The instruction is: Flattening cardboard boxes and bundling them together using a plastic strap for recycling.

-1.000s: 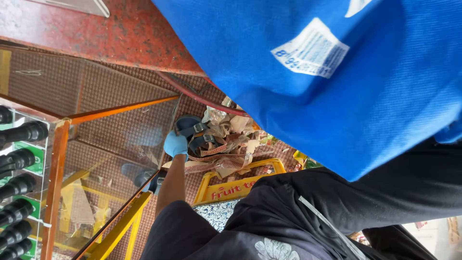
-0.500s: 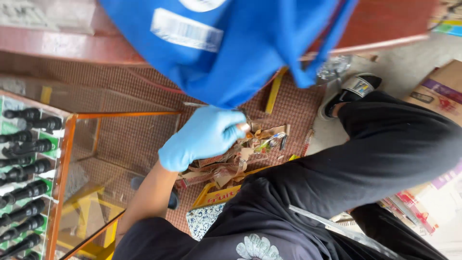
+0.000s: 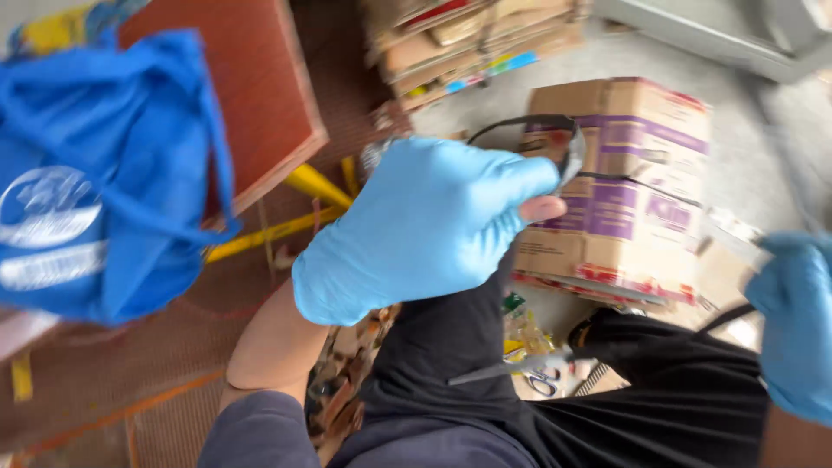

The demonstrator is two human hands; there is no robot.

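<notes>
Evidently the left hand in a blue glove (image 3: pixel 425 225) pinches the clear, dark-rimmed safety glasses (image 3: pixel 555 143) at one o'clock, before the purple-printed cardboard box (image 3: pixel 624 191). The gloved right hand (image 3: pixel 797 321), at four o'clock, grips the far temple arm; both ends want light, even pressure, fingers off the lens.

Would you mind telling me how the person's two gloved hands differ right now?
The left hand sits mid-frame in full view; the right hand is cut off at the right edge. The left hand pinches the front of a pair of clear safety glasses, with a bare fingertip poking through its glove, while the right hand holds their far arm. Both wear light blue gloves.
</notes>
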